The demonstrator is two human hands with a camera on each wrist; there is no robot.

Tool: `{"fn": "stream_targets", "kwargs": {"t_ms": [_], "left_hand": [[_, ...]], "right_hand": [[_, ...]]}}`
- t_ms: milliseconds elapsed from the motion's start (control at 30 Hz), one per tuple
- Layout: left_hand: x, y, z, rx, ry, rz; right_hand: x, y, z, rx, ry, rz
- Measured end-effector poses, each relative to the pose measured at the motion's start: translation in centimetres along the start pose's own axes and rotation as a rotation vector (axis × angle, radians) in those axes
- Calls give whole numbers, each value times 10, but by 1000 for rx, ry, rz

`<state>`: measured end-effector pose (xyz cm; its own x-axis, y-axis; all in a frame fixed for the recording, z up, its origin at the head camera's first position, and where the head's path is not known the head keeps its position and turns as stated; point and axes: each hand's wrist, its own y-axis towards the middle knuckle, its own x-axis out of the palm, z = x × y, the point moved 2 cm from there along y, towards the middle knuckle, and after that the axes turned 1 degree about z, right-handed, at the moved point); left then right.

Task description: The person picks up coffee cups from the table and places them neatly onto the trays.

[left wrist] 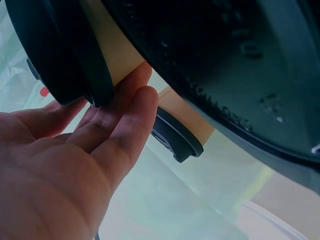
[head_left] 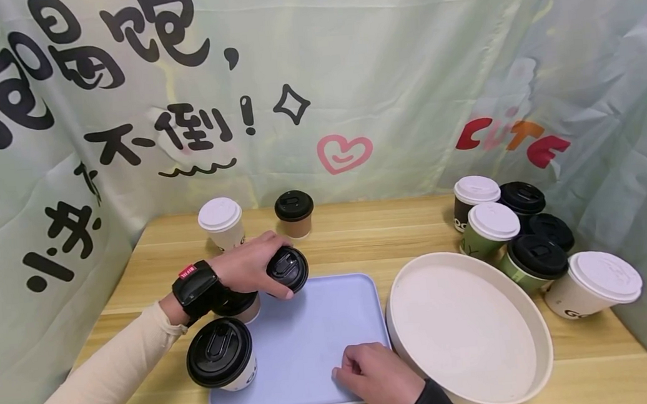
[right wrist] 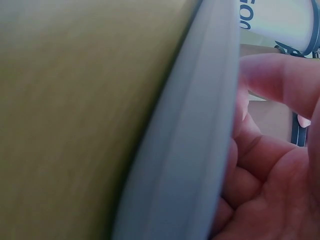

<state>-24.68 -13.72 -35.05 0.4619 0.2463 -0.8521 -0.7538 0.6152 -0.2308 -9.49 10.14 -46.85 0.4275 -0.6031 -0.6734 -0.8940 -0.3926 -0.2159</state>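
Note:
My left hand [head_left: 251,261] grips a black-lidded coffee cup [head_left: 287,269] over the far left part of the blue tray [head_left: 322,346]. In the left wrist view the fingers lie against this cup's brown body [left wrist: 112,37]. Under my left wrist, a brown cup with a black lid [head_left: 243,306] is partly hidden. Nearer to me stands a larger white cup with a black lid [head_left: 221,353], at the tray's left edge. My right hand [head_left: 377,376] rests at the tray's near right part, fingers loosely curled, with nothing held.
A round cream tray [head_left: 470,329] lies to the right of the blue one. Beyond it several lidded cups, among them a white one [head_left: 594,283], crowd the table's right side. At the back left stand a white-lidded cup [head_left: 221,221] and a small brown cup [head_left: 294,213], before a printed curtain.

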Motion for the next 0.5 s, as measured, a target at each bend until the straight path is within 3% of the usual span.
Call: {"fn": "stream_targets", "kwargs": {"t_ms": [500], "left_hand": [[5, 4, -2, -28, 44, -23]], "right_hand": [[0, -1, 0, -22, -1, 13]]}}
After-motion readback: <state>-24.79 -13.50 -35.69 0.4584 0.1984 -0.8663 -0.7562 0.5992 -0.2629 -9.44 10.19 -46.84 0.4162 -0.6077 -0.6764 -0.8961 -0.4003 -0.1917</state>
